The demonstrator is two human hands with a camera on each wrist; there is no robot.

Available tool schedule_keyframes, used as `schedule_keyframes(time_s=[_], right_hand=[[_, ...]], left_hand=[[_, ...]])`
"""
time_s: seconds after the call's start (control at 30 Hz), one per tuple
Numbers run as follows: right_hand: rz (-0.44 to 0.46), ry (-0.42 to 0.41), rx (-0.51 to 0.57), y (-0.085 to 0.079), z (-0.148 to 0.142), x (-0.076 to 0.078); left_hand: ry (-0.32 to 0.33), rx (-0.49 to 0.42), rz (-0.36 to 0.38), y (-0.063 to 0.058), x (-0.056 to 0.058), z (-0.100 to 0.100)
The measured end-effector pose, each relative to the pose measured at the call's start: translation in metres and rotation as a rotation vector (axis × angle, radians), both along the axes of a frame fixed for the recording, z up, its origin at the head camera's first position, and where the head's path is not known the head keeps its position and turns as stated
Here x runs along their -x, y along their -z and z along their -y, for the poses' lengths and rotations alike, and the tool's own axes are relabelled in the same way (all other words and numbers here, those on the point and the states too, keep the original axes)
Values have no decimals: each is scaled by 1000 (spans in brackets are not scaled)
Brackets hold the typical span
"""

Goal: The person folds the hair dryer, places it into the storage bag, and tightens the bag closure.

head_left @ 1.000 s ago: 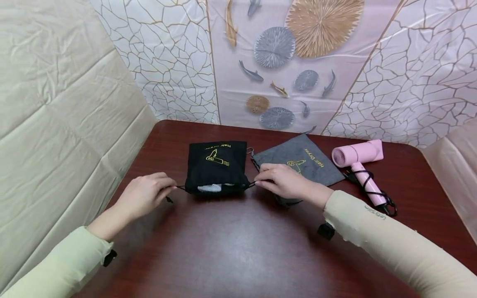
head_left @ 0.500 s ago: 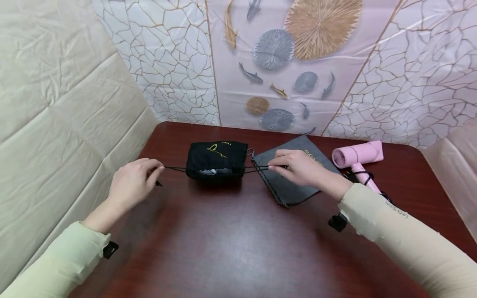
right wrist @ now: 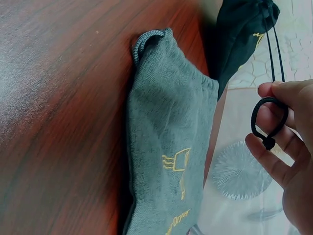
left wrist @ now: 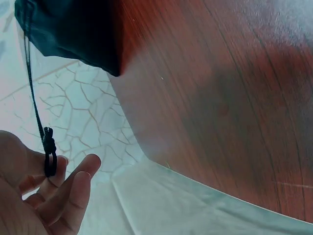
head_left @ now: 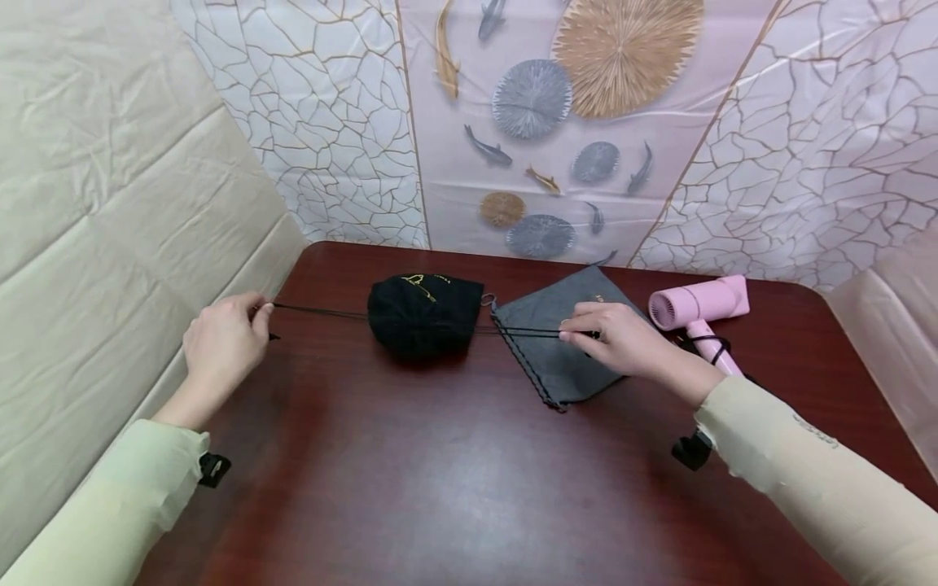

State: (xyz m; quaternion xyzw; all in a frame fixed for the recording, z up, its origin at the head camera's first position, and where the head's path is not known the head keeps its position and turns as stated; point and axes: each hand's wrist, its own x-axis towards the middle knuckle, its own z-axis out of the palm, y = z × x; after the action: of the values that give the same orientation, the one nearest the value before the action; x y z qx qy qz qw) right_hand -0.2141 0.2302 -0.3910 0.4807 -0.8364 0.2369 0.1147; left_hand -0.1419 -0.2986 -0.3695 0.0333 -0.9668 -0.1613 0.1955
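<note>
A black drawstring bag [head_left: 425, 317] with yellow print lies toward the back of the table, its mouth gathered closed. To its left, my left hand [head_left: 225, 334] pinches one end of the black drawstring [head_left: 318, 310], which runs taut to the bag. The left wrist view shows the knotted cord end [left wrist: 49, 147] at the thumb and fingers. My right hand [head_left: 611, 334] pinches the opposite cord over the grey bag. In the right wrist view a knotted loop [right wrist: 269, 122] of that cord hangs below the fingertips.
A grey drawstring bag [head_left: 542, 358] marked Hair Dryer lies flat under the right hand's cord. Right of it rests a pink hair dryer [head_left: 696, 303], its black cord wound round the handle. Patterned cloth [head_left: 352, 146] backs the table [head_left: 454, 472].
My hands have moved apart, left hand to the left and right hand to the right, drawing the cords longer. The black bag's mouth has closed over the pale contents that showed before.
</note>
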Motion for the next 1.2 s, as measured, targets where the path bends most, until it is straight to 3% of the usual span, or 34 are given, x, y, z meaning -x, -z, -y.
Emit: schedule_keyframes(time_s=[0.23, 0.77, 1.2], right_hand=[[26, 15, -3, 4, 8, 2], [276, 39, -106, 14, 50, -1], [310, -98, -139, 19, 112, -15]], left_hand=[[10, 12, -4, 8, 9, 1], [109, -53, 65, 22, 27, -24], [171, -88, 23, 15, 53, -56]])
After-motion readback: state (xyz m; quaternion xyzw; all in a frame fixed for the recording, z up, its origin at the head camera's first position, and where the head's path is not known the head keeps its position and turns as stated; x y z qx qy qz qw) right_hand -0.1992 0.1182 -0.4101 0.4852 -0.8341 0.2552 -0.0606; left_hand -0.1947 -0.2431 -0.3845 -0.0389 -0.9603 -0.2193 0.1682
